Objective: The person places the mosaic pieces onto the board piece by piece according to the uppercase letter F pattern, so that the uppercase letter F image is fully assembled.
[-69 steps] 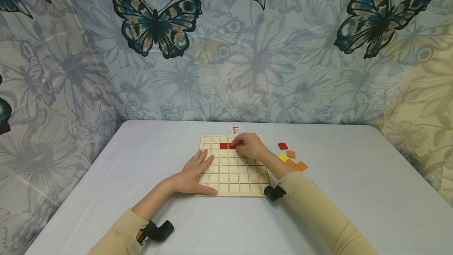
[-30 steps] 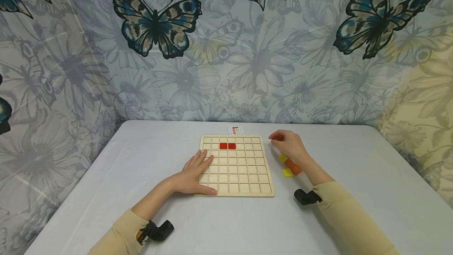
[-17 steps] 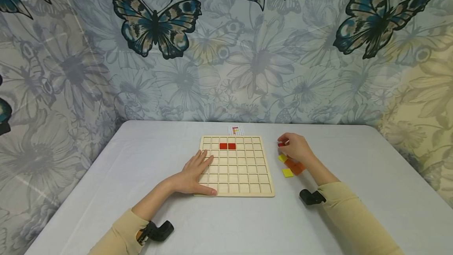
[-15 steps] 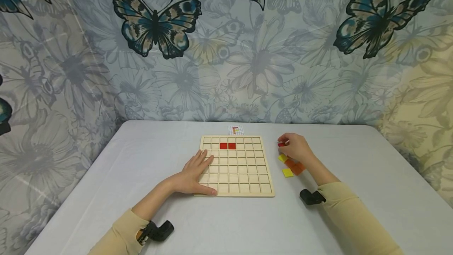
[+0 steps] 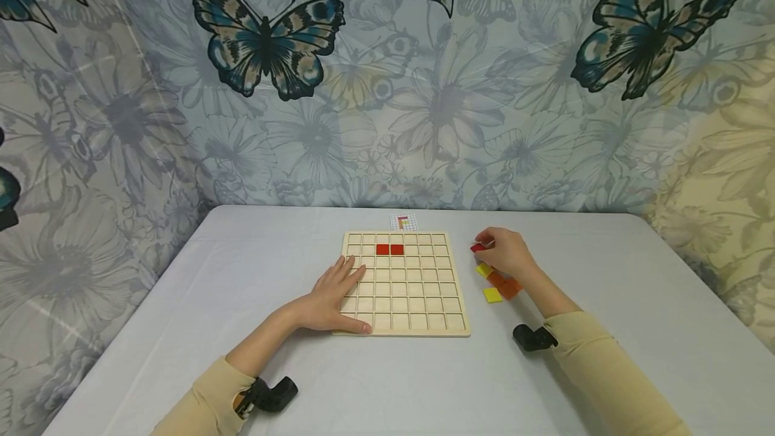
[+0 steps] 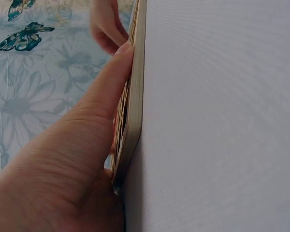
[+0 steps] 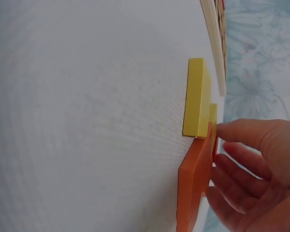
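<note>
Evenly gridded wooden board (image 5: pixel 418 289), square tiles (image 5: pixel 383 249)

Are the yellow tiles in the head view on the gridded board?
No, the yellow tiles lie on the white table, right of the board.

- We see a wht tbl (image 5: pixel 387 385), cloth-like top, faint creases.
- Flat on it, approx. ctr, we've got a wooden grid brd (image 5: pixel 400 288).
- Just past brd's far edge: sm. printed card (image 5: pixel 403 223).
- R of brd, we spot orange tiles (image 5: pixel 509 288) bunched w/ yellow tiles (image 5: pixel 492 295).
</note>
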`<state>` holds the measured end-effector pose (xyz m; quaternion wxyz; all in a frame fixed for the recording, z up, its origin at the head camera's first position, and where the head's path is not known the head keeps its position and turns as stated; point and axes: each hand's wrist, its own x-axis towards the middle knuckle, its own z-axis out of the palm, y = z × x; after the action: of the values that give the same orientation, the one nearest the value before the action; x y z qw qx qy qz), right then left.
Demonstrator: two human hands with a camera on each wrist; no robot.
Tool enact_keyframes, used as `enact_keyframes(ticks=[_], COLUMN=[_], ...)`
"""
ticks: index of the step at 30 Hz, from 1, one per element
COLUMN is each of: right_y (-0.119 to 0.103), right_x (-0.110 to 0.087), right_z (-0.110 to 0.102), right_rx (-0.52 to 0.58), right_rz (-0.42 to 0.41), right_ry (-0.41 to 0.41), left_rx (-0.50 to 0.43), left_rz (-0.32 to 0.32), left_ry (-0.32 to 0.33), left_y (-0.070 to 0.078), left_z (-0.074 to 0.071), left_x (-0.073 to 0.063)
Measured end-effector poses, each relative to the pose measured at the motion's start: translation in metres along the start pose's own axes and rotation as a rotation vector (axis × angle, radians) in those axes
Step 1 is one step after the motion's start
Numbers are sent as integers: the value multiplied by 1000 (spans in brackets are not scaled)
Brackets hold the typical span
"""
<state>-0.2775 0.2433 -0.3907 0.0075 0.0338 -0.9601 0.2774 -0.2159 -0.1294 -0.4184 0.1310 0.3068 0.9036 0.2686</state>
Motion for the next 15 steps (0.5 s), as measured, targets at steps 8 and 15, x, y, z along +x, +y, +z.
enact_keyframes(ticks=[8, 15], right_y=[-1, 1], right_x=[-3, -3], right_z=[-3, -2], right_rx=[-9, 4], right_rz=[20, 23], right_ry=[20, 25], left_rx=[-6, -1], left_rz=[-1, -4], left_ry=[0, 0], left_y=[1, 0], left_z=[-1, 0], left_x=[0, -1])
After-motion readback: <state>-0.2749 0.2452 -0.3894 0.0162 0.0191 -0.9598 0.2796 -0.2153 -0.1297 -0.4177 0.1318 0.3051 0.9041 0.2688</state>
